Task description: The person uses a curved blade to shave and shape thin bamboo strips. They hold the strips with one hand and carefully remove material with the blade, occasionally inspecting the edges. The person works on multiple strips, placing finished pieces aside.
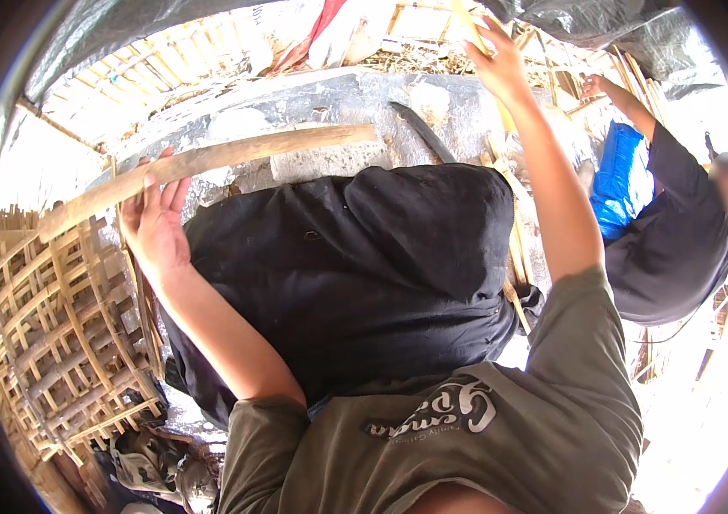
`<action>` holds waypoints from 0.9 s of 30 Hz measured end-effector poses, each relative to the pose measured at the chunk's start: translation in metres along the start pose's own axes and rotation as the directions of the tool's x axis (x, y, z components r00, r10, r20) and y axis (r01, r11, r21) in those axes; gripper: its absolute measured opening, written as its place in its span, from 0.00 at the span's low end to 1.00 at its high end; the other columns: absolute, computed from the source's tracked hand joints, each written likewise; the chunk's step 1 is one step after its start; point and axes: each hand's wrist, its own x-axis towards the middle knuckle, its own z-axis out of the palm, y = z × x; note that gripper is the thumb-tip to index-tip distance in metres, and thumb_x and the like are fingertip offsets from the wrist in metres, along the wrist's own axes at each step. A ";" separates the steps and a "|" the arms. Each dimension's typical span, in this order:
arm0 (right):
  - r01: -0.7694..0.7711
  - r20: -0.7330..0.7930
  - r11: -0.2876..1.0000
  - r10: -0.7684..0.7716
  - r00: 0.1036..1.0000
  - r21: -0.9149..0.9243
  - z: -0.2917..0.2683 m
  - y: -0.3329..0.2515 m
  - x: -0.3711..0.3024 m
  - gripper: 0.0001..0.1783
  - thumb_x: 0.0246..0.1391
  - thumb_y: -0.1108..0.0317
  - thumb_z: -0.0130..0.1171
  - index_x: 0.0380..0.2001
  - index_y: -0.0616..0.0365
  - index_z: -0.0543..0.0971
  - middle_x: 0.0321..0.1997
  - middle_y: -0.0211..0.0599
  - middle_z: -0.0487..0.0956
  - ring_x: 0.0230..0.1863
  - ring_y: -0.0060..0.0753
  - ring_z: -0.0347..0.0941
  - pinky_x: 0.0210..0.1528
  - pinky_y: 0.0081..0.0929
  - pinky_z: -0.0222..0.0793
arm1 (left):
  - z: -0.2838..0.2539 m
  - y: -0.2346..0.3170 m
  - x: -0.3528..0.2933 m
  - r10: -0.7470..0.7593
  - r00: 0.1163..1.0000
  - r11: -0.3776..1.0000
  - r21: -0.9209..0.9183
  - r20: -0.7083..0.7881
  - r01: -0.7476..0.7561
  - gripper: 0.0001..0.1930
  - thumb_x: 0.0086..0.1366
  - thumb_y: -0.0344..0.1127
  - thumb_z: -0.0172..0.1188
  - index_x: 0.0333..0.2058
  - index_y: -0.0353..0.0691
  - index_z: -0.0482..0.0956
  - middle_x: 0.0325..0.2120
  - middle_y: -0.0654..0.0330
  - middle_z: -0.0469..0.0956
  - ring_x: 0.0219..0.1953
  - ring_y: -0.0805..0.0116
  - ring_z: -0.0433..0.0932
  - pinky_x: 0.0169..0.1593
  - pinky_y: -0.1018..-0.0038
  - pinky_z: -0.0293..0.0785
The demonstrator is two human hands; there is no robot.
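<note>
My left hand is raised at the left, holding a long flat bamboo slat; some fingers show above its upper edge. The slat slants from the woven lattice up toward the middle. At the upper right, my right arm is stretched far forward. My right hand grips a thin yellowish bamboo strip, whose far end runs out of the top of the picture. Dark cloth covers my lap. Beyond it lies a dark, curved, blade-like piece on the grey ground.
An openwork bamboo lattice stands at the left, with a bag below it. At the right sits another person in dark clothes, one arm out, beside a blue bundle. Dark sheeting hangs overhead.
</note>
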 end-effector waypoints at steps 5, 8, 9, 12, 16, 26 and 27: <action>-0.235 0.271 0.970 0.211 0.939 0.059 -0.095 0.008 -0.119 0.20 0.59 0.66 0.62 0.52 0.64 0.79 0.45 0.55 0.83 0.49 0.52 0.80 0.54 0.38 0.73 | 0.028 -0.016 -0.006 -0.015 0.997 0.995 -0.096 0.073 0.022 0.13 0.73 0.27 0.53 0.53 0.29 0.71 0.51 0.35 0.76 0.56 0.47 0.78 0.56 0.53 0.80; -0.439 0.362 0.891 0.451 0.816 -0.120 -0.149 -0.012 -0.188 0.19 0.58 0.69 0.63 0.52 0.65 0.79 0.37 0.59 0.82 0.40 0.54 0.82 0.42 0.39 0.74 | 0.041 -0.022 -0.012 -0.011 0.990 0.990 -0.136 0.138 0.030 0.13 0.73 0.28 0.53 0.54 0.30 0.71 0.51 0.36 0.77 0.56 0.47 0.78 0.55 0.53 0.80; -0.453 0.374 0.873 0.487 0.789 -0.181 -0.165 -0.014 -0.212 0.19 0.58 0.69 0.63 0.52 0.65 0.78 0.36 0.60 0.81 0.38 0.54 0.82 0.39 0.40 0.73 | 0.044 -0.022 -0.015 -0.015 0.988 0.989 -0.141 0.155 0.038 0.14 0.73 0.28 0.53 0.54 0.30 0.71 0.51 0.37 0.77 0.56 0.47 0.78 0.55 0.53 0.80; -0.455 0.316 0.870 0.493 0.811 -0.190 -0.199 -0.011 -0.299 0.19 0.58 0.70 0.62 0.51 0.66 0.78 0.31 0.61 0.79 0.34 0.60 0.80 0.35 0.41 0.73 | 0.050 -0.025 -0.017 -0.085 0.980 0.980 -0.164 0.178 0.115 0.17 0.72 0.26 0.52 0.57 0.25 0.70 0.55 0.30 0.72 0.59 0.43 0.75 0.59 0.51 0.77; -0.672 0.328 0.668 0.744 0.583 -0.321 -0.226 -0.050 -0.371 0.19 0.57 0.72 0.61 0.53 0.64 0.79 0.37 0.56 0.83 0.37 0.54 0.83 0.39 0.38 0.79 | 0.047 -0.033 -0.013 -0.115 0.968 0.969 -0.187 0.222 0.158 0.16 0.73 0.28 0.53 0.55 0.28 0.71 0.53 0.33 0.75 0.57 0.45 0.77 0.56 0.51 0.79; -0.583 0.426 0.638 0.770 0.476 -0.502 -0.231 -0.104 -0.415 0.21 0.56 0.61 0.63 0.54 0.44 0.79 0.39 0.42 0.84 0.35 0.49 0.83 0.37 0.44 0.78 | 0.056 -0.041 -0.014 -0.098 0.964 0.974 -0.172 0.248 0.144 0.22 0.73 0.30 0.54 0.62 0.29 0.65 0.58 0.39 0.72 0.63 0.45 0.70 0.64 0.54 0.73; -0.577 0.432 0.627 0.779 0.454 -0.524 -0.232 -0.103 -0.410 0.22 0.56 0.59 0.63 0.54 0.43 0.79 0.40 0.43 0.84 0.36 0.49 0.83 0.39 0.44 0.78 | 0.058 -0.039 -0.018 -0.062 0.974 0.986 -0.139 0.220 0.094 0.21 0.73 0.30 0.54 0.61 0.29 0.66 0.57 0.38 0.73 0.62 0.45 0.72 0.62 0.53 0.74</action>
